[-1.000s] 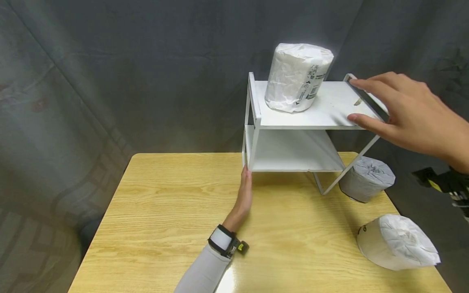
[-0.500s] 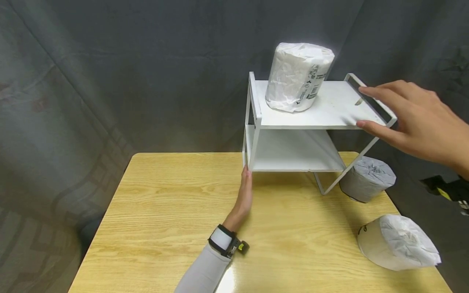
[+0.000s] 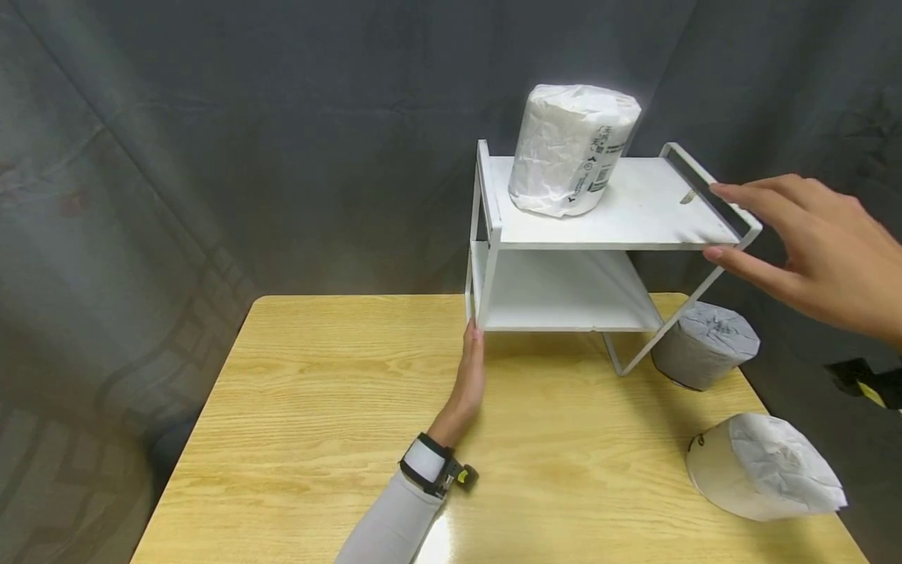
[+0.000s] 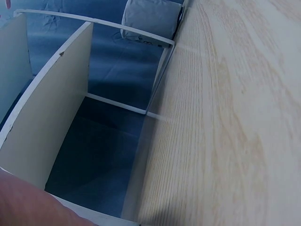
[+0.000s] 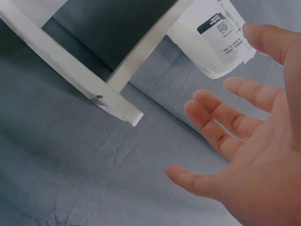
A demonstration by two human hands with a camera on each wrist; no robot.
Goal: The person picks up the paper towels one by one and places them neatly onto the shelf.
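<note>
Wooden table (image 3: 317, 407) | left hand (image 3: 470, 376) flat, touching rack (image 3: 599, 223) | right hand (image 3: 824, 254) spread, empty

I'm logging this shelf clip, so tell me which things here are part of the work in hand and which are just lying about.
In hand:
white shelf rack, left hand touching its front leg
wrapped paper roll standing on the top shelf
right hand, open, beside the rack's right end

Lying about:
grey roll behind the rack's leg
white roll on its side
table
dark backdrop cloth
</note>
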